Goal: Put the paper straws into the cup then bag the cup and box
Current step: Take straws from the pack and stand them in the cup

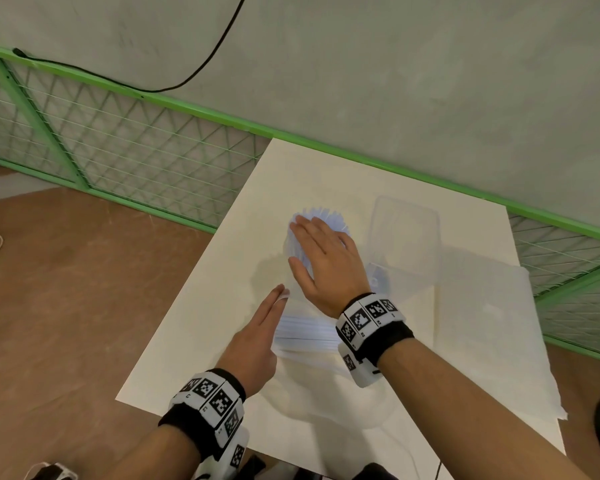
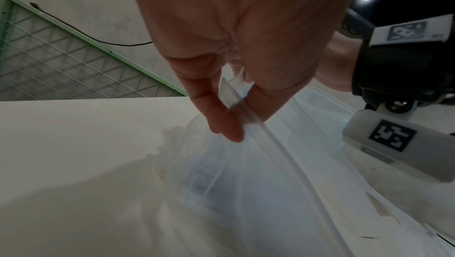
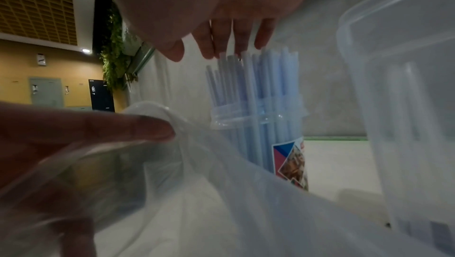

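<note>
A clear cup (image 3: pixel 290 160) with a printed label stands on the white table (image 1: pixel 201 323), packed with several pale blue paper straws (image 1: pixel 321 214) (image 3: pixel 251 78). My right hand (image 1: pixel 305 237) (image 3: pixel 221 47) lies flat over the straw tops with straight fingers. A clear plastic box (image 1: pixel 404 233) (image 3: pixel 406 105) stands just right of the cup. The clear zip bag (image 1: pixel 309 334) (image 2: pixel 270 183) lies in front of the cup, its mouth towards it. My left hand (image 1: pixel 279 296) (image 2: pixel 234 109) pinches the bag's zip edge between thumb and fingers and holds it up.
A white sheet (image 1: pixel 482 323) covers the table's right side and hangs past its edge. A green mesh fence (image 1: pixel 118 150) and a grey wall run behind the table, with a black cable (image 1: pixel 187 77) on the wall. Brown floor (image 1: pixel 66 271) lies to the left.
</note>
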### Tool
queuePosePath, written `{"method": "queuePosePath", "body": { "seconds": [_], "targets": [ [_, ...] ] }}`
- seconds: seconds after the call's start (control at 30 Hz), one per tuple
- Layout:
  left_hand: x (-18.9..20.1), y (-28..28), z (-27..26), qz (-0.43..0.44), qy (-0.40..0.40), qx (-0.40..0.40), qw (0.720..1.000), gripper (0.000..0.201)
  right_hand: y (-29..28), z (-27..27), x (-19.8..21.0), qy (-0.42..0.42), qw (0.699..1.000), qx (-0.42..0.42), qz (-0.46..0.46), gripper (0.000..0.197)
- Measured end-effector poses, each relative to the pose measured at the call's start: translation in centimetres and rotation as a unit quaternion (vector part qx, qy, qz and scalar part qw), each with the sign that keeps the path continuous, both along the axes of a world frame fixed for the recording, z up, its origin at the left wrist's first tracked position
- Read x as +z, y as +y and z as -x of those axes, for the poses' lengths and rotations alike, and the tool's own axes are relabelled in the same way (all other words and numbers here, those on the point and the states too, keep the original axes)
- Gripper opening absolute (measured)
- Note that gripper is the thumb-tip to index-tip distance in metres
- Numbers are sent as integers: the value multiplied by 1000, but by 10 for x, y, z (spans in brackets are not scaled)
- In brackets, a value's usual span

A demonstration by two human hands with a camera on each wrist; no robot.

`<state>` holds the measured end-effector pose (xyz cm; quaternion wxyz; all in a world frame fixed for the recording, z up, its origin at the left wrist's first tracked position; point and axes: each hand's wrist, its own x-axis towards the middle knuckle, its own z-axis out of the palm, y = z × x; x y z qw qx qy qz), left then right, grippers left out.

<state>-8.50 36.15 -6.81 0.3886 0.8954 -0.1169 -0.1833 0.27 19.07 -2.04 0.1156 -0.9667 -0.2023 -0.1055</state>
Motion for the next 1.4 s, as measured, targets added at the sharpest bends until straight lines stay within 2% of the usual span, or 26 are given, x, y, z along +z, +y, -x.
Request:
{"method": "queuePosePath", "body": {
  "seconds": [0.13, 0.2, 0.27, 0.3, 0.33, 0.4, 0.43, 0.53, 0.7, 0.8, 0.9, 1.03, 1.2, 1.4],
  "targets": [
    [2, 0, 1, -7, -1, -5, 1000, 103, -2, 1, 5, 42, 999, 0, 28, 61],
    [1, 0, 1, -8, -5, -12, 1000, 104, 4, 11, 15, -4, 1000, 15, -25, 49],
    [-1, 1, -1, -18, -6, -13, 1000, 104, 14, 31, 20, -71, 989, 66, -109, 33],
    [-1, 1, -1, -23, -1, -10, 1000, 102, 18, 45, 16, -75, 985, 88, -129, 29],
    [-2, 0, -2, -21, 0, -8, 1000, 100, 21, 60, 9, -44, 987, 98, -122, 26],
    [-2, -1, -2, 0, -6, -9, 1000, 101, 24, 79, -9, 110, 991, 63, -49, 24],
    [-1, -1, -2, 9, -5, -8, 1000, 103, 21, 82, -23, 182, 983, 35, 9, 23],
    [1, -3, -2, 22, -8, -7, 1000, 104, 7, 83, -68, 256, 960, -8, 112, 34],
    [0, -1, -2, 26, -19, -10, 999, 104, 4, 88, -110, 254, 960, -37, 111, 46],
    [-1, 1, -1, 26, -21, -11, 999, 105, 6, 85, -111, 257, 960, -24, 107, 47],
    [0, 2, 0, 27, -19, -8, 999, 105, 6, 83, -113, 240, 964, -27, 115, 41],
    [2, 3, -1, 24, -16, -7, 1000, 104, 8, 77, -112, 260, 958, -28, 119, 33],
    [3, 2, -1, 23, -14, -8, 1000, 103, 10, 73, -116, 279, 954, -39, 100, 51],
    [5, 3, 0, 23, -4, 1, 1000, 103, 11, 75, -115, 267, 957, -44, 101, 35]
  ]
}}
